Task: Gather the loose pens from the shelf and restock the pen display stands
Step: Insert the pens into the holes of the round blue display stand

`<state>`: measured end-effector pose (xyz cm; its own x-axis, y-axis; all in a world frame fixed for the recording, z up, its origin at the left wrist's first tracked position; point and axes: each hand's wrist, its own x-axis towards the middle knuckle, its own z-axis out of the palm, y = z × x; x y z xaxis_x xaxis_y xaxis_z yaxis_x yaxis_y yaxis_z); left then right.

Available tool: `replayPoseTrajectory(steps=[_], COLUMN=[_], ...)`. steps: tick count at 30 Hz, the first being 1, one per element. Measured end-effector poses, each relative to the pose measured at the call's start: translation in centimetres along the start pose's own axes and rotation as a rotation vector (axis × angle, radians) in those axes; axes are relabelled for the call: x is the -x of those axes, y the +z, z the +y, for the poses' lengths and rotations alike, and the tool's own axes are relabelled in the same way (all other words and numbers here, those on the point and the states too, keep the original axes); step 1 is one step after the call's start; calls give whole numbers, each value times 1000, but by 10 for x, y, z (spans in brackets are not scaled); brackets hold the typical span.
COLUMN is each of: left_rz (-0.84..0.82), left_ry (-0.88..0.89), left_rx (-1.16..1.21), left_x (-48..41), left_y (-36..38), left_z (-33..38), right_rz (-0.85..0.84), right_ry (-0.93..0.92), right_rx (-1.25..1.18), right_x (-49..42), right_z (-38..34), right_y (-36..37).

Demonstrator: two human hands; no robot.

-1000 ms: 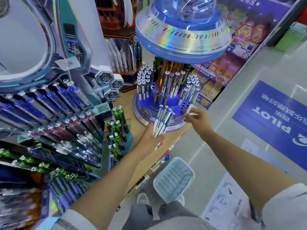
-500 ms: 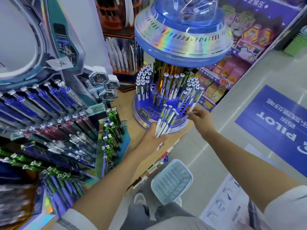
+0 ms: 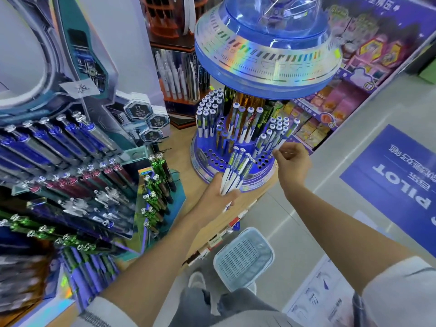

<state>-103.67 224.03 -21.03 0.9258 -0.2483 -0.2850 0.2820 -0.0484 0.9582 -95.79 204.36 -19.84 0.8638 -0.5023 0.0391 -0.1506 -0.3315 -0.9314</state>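
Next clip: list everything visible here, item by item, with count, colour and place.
round display stand: one, blue with a holographic saucer top, on the wooden shelf, centre.
standing pens: many, white and blue, upright in the stand's holes.
pen bundle: several, white and blue, in front of the stand's base.
single pen: one, white, at the stand's right edge.
tiered display: one, rows of blue, red, clear and green pens, left.
basket: one, pale blue, on the floor below the shelf.
floor sign: one, blue with white lettering, right.
left hand: grips the pen bundle.
right hand: pinches the single pen.
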Motion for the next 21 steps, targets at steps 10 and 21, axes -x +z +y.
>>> replayPoseTrajectory(steps=[10, 21], left_rz=[-55, -97], left_ry=[11, 7], left_rx=[25, 28], left_x=[-6, -6], left_y=[-8, -13], left_z=[-5, -5], right_rz=[60, 137], right_ry=[38, 111], right_rx=[-47, -60], right_x=[5, -3], right_z=[0, 5], right_y=[19, 30])
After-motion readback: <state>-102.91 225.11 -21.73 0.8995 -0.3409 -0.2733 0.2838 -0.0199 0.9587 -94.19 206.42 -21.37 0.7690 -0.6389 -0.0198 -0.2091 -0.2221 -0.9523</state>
